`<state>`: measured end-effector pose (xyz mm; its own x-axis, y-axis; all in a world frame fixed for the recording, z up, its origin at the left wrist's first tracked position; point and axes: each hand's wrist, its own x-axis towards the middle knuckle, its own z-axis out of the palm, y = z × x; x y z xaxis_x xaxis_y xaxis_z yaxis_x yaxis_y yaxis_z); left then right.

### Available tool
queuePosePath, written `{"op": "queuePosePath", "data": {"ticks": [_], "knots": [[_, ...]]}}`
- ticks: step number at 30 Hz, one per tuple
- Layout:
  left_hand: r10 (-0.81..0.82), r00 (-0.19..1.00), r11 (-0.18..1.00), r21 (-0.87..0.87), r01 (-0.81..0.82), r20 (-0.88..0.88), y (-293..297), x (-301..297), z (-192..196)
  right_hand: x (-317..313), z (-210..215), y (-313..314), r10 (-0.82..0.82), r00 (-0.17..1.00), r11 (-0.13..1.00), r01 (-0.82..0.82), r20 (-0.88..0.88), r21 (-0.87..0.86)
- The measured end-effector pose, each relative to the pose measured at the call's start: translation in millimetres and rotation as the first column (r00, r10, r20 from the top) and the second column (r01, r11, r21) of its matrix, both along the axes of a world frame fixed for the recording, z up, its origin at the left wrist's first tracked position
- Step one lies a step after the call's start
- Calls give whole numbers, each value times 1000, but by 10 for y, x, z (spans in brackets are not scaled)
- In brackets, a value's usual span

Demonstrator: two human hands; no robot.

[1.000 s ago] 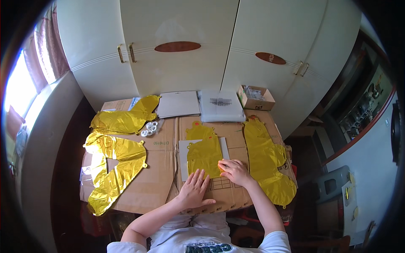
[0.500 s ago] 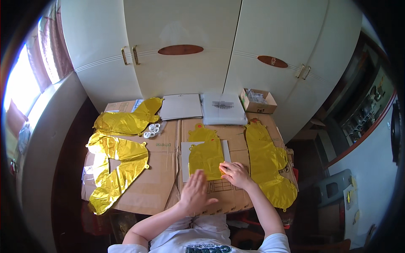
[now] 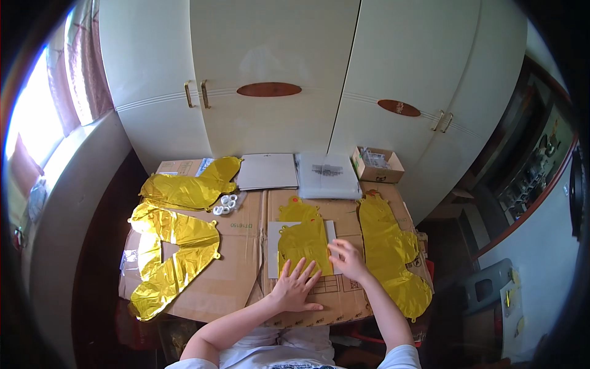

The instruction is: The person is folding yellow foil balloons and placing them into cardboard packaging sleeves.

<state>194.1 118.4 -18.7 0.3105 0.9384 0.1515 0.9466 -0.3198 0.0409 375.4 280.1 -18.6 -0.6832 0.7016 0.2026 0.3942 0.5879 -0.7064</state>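
Observation:
A folded gold foil balloon (image 3: 301, 243) lies on a pale grey card (image 3: 274, 237), with its tabbed top reaching past the card's far edge. My left hand (image 3: 295, 290) rests flat with fingers spread, its fingertips on the near edge of the folded foil. At the card's right edge, my right hand (image 3: 349, 261) has loosely bent fingers that look apart. Nothing shows in its grasp, and I cannot tell whether its fingertips touch the card.
Flat gold foil balloons lie at left (image 3: 190, 237), far left (image 3: 190, 187) and right (image 3: 387, 246) on cardboard (image 3: 236, 270). Behind are white tape rolls (image 3: 225, 204), a card stack (image 3: 267, 171), clear plastic bags (image 3: 329, 178) and an open box (image 3: 387, 175). Cupboards (image 3: 270, 123) stand beyond.
My left hand has come down onto the folded foil's near edge with its fingers spreading. My right hand has drawn off the foil's right edge. The whole view has tilted up slightly.

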Motion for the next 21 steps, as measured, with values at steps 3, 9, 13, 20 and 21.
{"op": "queuePosePath", "data": {"ticks": [3, 9, 13, 20, 21], "knots": [[-15, 1000, 1000, 8, 15, 5, 42, 28, 22, -42, -167, 320, -258, 959, 914, 204, -115, -351], [-3, 1000, 1000, 2, 3, 12, 15, 8, 18, -258, 27, 587, -272, 960, 676, 139, -69, -724], [-10, 999, 1000, 15, 9, 34, 28, 7, 2, -272, -5, 699, -275, 940, 794, 103, -203, -600], [16, 1000, 997, -74, -17, -14, 17, 6, 11, 91, 562, 1005, -575, 645, 796, 297, -504, -527], [19, 1000, 997, -74, -20, -15, 7, 1, 13, 180, 672, 1003, -618, 599, 769, 326, -509, -550]]}}
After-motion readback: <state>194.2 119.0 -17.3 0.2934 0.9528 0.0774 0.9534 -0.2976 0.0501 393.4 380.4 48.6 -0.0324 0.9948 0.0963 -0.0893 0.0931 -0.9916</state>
